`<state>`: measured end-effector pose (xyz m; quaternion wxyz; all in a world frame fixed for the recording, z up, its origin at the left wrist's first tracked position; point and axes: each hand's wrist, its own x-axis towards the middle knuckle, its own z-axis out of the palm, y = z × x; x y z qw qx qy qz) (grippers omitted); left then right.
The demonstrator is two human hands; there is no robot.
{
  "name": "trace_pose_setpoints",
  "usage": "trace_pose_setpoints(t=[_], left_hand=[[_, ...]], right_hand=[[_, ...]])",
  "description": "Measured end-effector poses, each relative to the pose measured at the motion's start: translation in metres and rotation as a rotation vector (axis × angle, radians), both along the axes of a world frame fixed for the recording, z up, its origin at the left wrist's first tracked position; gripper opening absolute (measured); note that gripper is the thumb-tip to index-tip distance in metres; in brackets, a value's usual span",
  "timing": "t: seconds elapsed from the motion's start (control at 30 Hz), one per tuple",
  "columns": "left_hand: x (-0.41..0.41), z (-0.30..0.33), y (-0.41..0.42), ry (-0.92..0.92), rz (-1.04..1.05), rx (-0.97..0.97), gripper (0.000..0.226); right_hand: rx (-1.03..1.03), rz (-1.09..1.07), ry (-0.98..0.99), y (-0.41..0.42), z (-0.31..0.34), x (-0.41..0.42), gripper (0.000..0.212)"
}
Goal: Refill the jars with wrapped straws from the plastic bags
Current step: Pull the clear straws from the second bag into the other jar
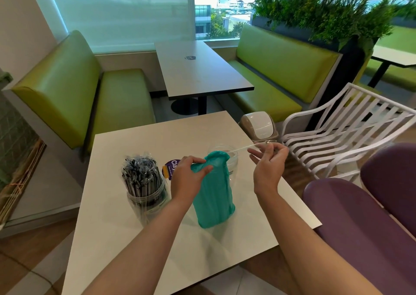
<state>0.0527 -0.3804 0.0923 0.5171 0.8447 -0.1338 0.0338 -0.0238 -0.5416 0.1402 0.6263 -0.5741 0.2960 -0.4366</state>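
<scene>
A teal plastic bag (213, 193) stands upright near the middle of the white table (139, 238). My left hand (188, 177) grips the bag just below its bunched top. My right hand (269, 166) pinches a thin stretched band (242, 147) that runs from the bag's neck out to the right. Behind the bag stands a clear jar (231, 159), mostly hidden; what is inside it I cannot tell. At the left a second clear jar (147, 199) is packed with dark wrapped straws (140, 175) that stick up above its rim.
A purple lid or label (171, 166) lies between the left jar and my left hand. A small swing-top bin (258, 127) sits past the table's far right corner, beside a white slatted chair (337, 137). Purple seats (360, 227) are at the right, green benches beyond.
</scene>
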Motion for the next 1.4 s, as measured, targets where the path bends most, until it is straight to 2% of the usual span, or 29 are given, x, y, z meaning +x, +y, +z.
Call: trace_pose_setpoints(t=[0.17,0.3,0.43,0.53,0.67,0.8,0.87,0.97,1.03,1.13,1.23,1.33,1.4], left_hand=[[0.0,0.001,0.004,0.012,0.028,-0.018,0.021],[-0.002,0.005,0.002,0.043,0.051,0.033,0.026],[-0.002,0.009,0.0,0.095,0.077,0.069,0.031],[0.001,0.008,0.001,0.127,0.093,0.082,0.032],[0.003,0.009,0.001,0.151,0.111,0.089,0.031],[0.006,0.009,0.002,0.175,0.129,0.105,0.032],[0.008,0.009,0.002,0.196,0.137,0.107,0.032],[0.012,0.008,0.0,0.247,0.129,0.08,0.031],[0.013,0.008,-0.001,0.289,0.098,0.025,0.031],[0.014,0.008,-0.003,0.347,0.05,-0.07,0.028],[0.011,0.013,-0.002,0.407,0.005,-0.157,0.022],[0.008,0.016,-0.001,0.413,-0.075,-0.212,0.021],[0.007,0.016,0.0,0.366,-0.109,-0.207,0.022]], right_hand=[[-0.041,0.02,0.012,-0.009,0.005,-0.001,0.009],[-0.148,0.148,0.137,-0.002,-0.006,-0.003,0.015],[-0.277,0.281,0.291,0.016,-0.031,-0.01,0.007],[-0.285,0.403,0.368,0.033,-0.047,-0.018,0.004],[-0.262,0.564,0.375,0.051,-0.062,-0.024,0.007],[-0.349,0.596,0.373,0.055,-0.073,-0.022,0.008],[-0.381,0.61,0.378,0.057,-0.075,-0.024,0.021],[-0.412,0.669,0.451,0.06,-0.074,-0.024,0.067],[-0.502,0.642,0.5,0.063,-0.076,-0.019,0.077],[-0.586,0.519,0.48,0.063,-0.078,-0.013,0.066],[-0.576,0.49,0.496,0.061,-0.076,-0.014,0.06],[-0.424,0.445,0.46,0.056,-0.066,-0.016,0.057],[-0.298,0.398,0.414,0.049,-0.056,-0.016,0.045]])
